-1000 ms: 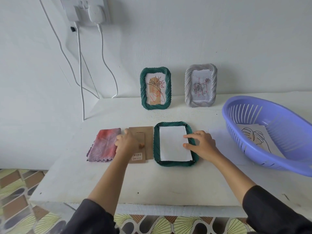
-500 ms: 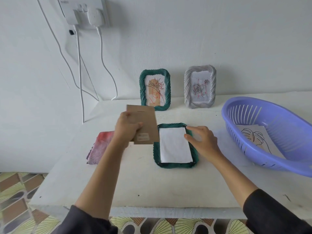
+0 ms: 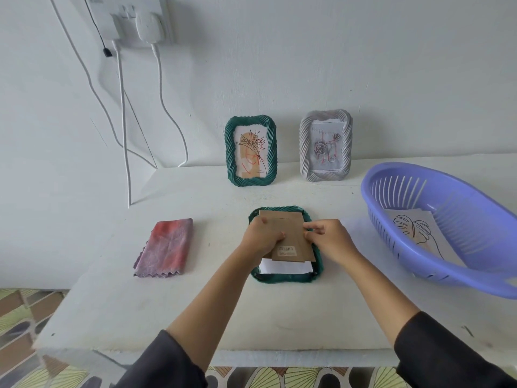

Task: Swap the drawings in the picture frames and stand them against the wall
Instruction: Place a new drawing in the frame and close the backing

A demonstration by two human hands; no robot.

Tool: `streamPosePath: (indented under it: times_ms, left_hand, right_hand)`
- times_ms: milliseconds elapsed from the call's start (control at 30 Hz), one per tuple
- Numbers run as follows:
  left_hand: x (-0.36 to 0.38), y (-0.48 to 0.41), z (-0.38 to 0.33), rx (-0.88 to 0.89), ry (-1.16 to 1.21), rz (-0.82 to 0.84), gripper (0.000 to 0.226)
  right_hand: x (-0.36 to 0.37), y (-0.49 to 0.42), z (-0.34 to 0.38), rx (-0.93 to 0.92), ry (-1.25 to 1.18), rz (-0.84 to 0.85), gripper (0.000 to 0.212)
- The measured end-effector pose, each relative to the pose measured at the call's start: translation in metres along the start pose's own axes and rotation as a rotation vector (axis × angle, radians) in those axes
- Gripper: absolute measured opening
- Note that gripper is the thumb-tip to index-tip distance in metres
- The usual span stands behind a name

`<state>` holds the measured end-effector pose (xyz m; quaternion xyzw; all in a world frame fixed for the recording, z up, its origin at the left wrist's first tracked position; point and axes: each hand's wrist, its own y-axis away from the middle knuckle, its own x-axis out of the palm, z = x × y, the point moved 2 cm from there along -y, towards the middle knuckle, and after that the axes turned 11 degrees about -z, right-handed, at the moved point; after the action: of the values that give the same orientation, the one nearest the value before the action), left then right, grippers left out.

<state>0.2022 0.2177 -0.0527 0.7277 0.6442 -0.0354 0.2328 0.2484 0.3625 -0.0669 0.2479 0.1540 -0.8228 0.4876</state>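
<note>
Over the face-down green frame (image 3: 285, 277), both hands' fingers (image 3: 314, 228) pinching the cardboard backing (image 3: 291, 236).

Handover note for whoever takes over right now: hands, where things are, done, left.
Left hand and right hand both hold the cardboard backing over the green frame lying face down; white paper shows beneath it, backing not seated.
Done: a green frame and a grey frame stand against the wall with drawings.
Left: seat the backing, stand this frame up. A leaf drawing lies in the purple basket.
</note>
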Motion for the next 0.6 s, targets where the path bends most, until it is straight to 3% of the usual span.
streamPosePath:
  times_ms: [600]
  left_hand:
    - [0.0047, -0.0053, 0.0084, -0.004, -0.069, -0.038, 0.048]
  right_hand:
    - [0.0037, -0.0083, -0.0055, 0.005, 0.052, 0.017, 0.026]
